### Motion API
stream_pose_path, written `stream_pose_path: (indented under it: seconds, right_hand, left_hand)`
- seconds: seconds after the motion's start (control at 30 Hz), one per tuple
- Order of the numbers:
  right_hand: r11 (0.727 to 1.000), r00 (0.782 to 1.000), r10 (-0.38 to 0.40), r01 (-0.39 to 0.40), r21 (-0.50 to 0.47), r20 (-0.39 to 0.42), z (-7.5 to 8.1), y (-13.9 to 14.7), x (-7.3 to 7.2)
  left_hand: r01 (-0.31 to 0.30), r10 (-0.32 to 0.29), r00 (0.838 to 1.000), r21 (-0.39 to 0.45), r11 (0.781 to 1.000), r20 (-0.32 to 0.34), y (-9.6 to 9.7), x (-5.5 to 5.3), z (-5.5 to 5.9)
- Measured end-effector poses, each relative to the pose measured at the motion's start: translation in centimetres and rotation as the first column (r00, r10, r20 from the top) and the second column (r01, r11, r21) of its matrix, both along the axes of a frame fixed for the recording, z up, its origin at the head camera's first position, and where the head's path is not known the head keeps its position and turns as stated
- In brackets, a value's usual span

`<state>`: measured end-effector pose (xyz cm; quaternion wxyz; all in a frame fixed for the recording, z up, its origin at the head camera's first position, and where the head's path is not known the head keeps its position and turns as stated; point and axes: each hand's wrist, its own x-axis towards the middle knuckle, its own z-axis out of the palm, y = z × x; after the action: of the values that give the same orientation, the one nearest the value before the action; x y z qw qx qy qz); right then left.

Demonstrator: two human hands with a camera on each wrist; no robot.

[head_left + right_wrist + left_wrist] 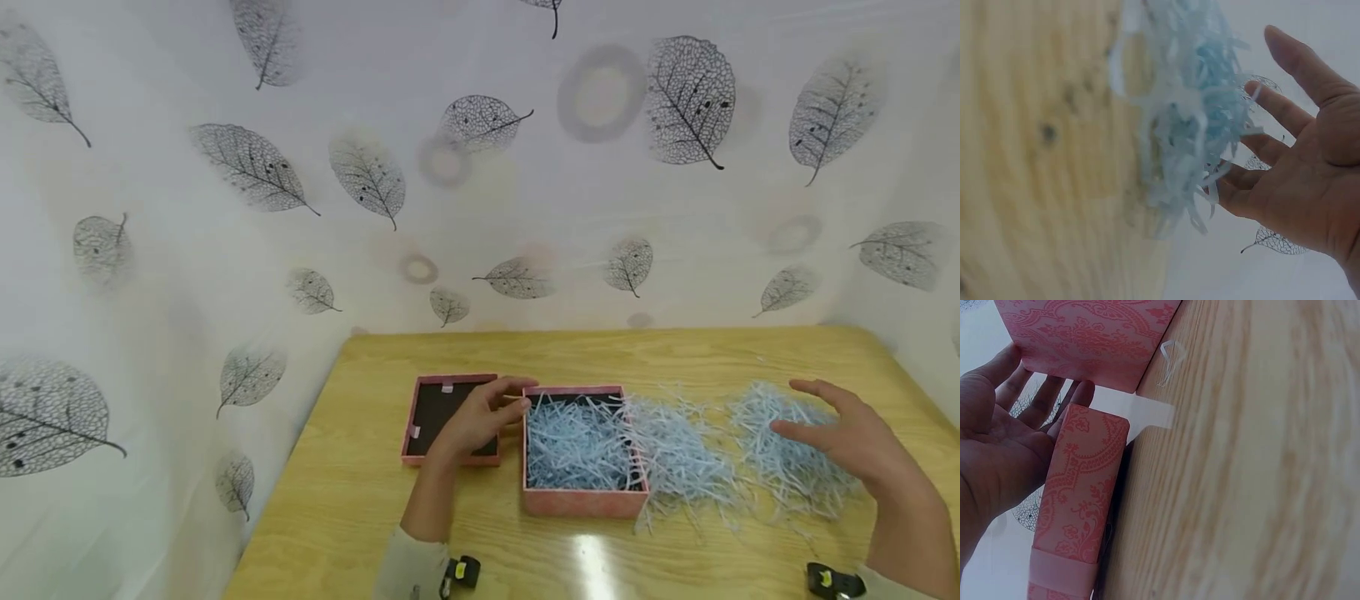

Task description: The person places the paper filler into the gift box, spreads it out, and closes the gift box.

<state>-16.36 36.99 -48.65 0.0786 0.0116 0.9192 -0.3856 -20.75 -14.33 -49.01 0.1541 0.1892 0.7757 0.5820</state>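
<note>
A pink patterned box (585, 502) stands on the table, filled with pale blue shredded paper (577, 442). My left hand (480, 421) is at the box's left side, its thumb at the wall. In the left wrist view, the fingers of that hand (1016, 437) are loosely extended between the box (1094, 337) and the box lid (1079, 487). Over the far-right pile of shredded paper (787, 458) hovers my right hand (855, 433), thumb and fingers spread with nothing gripped. The right wrist view shows its palm (1297, 169) beside the paper strands (1191, 112).
The lid (438, 408) lies left of the box with its dark inside facing up. Another heap of shredded paper (682, 458) leans against the box's right wall. Behind the wooden table (337, 517) hangs a leaf-patterned sheet (525, 208).
</note>
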Motion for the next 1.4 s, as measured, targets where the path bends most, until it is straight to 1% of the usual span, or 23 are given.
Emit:
stream_pose_path:
  seconds: [0.03,0.1,0.23,0.3,0.4,0.57,0.67,0.77,0.83,0.97,1.1,1.3,1.4]
  right_hand:
    - [1.000,1.000,0.022,-0.022,0.013,0.018,-0.1,0.0,-0.2]
    - [0.998,0.998,0.040,-0.042,0.054,0.039,-0.4,-0.2,-0.4]
    - [0.990,0.998,0.035,-0.041,0.132,0.047,-0.5,-0.6,-0.5]
    - [0.987,1.000,0.003,-0.008,0.158,0.028,-0.4,-0.8,-0.3]
    - [0.984,0.999,-0.046,0.047,0.171,-0.011,-0.2,-0.9,0.0]
    - [0.973,0.987,-0.135,0.148,0.174,-0.086,0.6,-1.6,0.3]
    - [0.967,0.977,-0.177,0.196,0.162,-0.121,1.5,-2.2,0.6]
    - [0.962,0.965,-0.210,0.233,0.145,-0.158,2.8,-2.9,1.0]
    - [0.955,0.953,-0.244,0.268,0.124,-0.182,3.8,-3.3,1.3]
    - [0.941,0.920,-0.300,0.329,0.081,-0.253,5.4,-4.4,1.8]
    - [0.935,0.896,-0.319,0.352,0.054,-0.308,6.7,-5.5,2.3]
    - [0.935,0.881,-0.342,0.355,-0.021,-0.326,8.6,-7.4,2.9]
    - [0.933,0.858,-0.352,0.354,-0.065,-0.375,9.5,-8.6,3.5]
  left_hand:
    - [0.000,0.000,1.000,0.001,1.000,-0.003,0.0,0.0,0.0]
    - [0.003,-0.003,1.000,-0.001,1.000,-0.004,-0.1,0.0,-0.1]
    - [0.011,-0.011,1.000,-0.008,1.000,-0.002,-0.2,0.0,-0.1]
    - [0.013,-0.013,1.000,-0.008,1.000,-0.002,-0.3,0.0,-0.1]
    - [0.012,-0.012,1.000,-0.008,1.000,-0.004,-0.3,0.0,-0.1]
    - [0.007,-0.007,1.000,-0.010,1.000,-0.010,-0.3,0.0,-0.1]
    - [0.009,-0.009,1.000,-0.008,1.000,-0.009,-0.3,0.0,-0.1]
    - [0.014,-0.014,1.000,-0.003,1.000,-0.009,-0.3,-0.1,-0.1]
    - [0.019,-0.019,1.000,0.001,1.000,-0.009,-0.3,-0.2,0.0]
    - [0.020,-0.020,1.000,0.005,1.000,-0.004,-0.3,-0.3,0.1]
    - [0.017,-0.017,1.000,0.014,1.000,0.004,-0.3,-0.2,0.1]
    - [0.009,-0.009,1.000,0.024,1.000,0.016,-0.3,0.0,0.0]
    - [0.013,-0.014,1.000,0.031,0.999,0.022,-0.2,0.0,-0.1]
